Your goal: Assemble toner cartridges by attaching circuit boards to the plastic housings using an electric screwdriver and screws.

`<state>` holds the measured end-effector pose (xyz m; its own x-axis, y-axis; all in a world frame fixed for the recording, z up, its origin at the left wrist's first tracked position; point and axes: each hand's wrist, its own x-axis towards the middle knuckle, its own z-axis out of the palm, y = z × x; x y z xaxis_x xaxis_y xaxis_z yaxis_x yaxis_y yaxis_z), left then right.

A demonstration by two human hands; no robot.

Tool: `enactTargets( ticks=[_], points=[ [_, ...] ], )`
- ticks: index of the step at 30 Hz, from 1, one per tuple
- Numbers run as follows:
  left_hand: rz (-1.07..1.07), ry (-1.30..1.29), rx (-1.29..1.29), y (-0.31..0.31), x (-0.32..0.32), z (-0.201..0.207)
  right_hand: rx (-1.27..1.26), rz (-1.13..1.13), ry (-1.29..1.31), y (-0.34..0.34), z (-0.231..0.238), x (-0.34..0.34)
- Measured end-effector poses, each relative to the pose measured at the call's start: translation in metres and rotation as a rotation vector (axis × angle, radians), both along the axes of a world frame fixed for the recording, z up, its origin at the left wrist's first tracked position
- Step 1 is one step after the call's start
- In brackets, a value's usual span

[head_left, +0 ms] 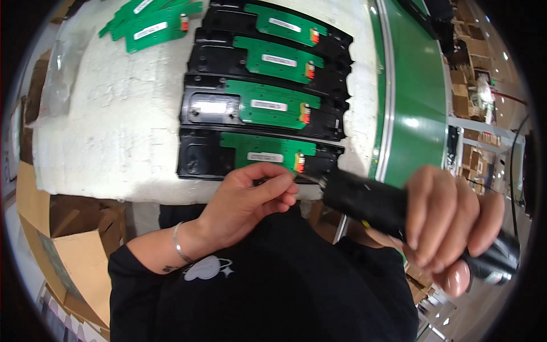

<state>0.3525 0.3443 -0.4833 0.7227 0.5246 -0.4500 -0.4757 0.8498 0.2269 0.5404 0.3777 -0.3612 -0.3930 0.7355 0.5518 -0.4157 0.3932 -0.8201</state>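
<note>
My right hand (450, 228) is wrapped round a black electric screwdriver (364, 199), held nearly level with its thin bit pointing left. The bit's tip meets the fingertips of my left hand (256, 194), whose thumb and fingers are pinched together. Something small and dark shows between those fingers, too hidden to name. Just beyond my left hand lies the nearest black plastic housing (199, 154), carrying a green circuit board (245, 143) with a white label and a red-and-yellow connector. Three similar housings with boards, one of them this housing's neighbour (188, 111), lie in a row farther back.
Loose green circuit boards (165, 31) are piled at the far left on the white foam-like work surface (108, 137). A metal-edged green conveyor or bench (416, 108) runs along the right. Below on the left stands an opened cardboard box (80, 251).
</note>
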Motion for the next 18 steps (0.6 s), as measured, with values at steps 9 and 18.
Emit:
enactTargets(
  ticks=[9, 18],
  points=[
    [0.09, -0.168, -0.014, -0.006, 0.006, -0.004, -0.05, 0.015, -0.087, -0.026, 0.008, -0.013],
    [-0.045, -0.263, -0.06, -0.01, 0.01, -0.004, -0.023, -0.417, 0.17, -0.037, -0.023, -0.02]
  ],
)
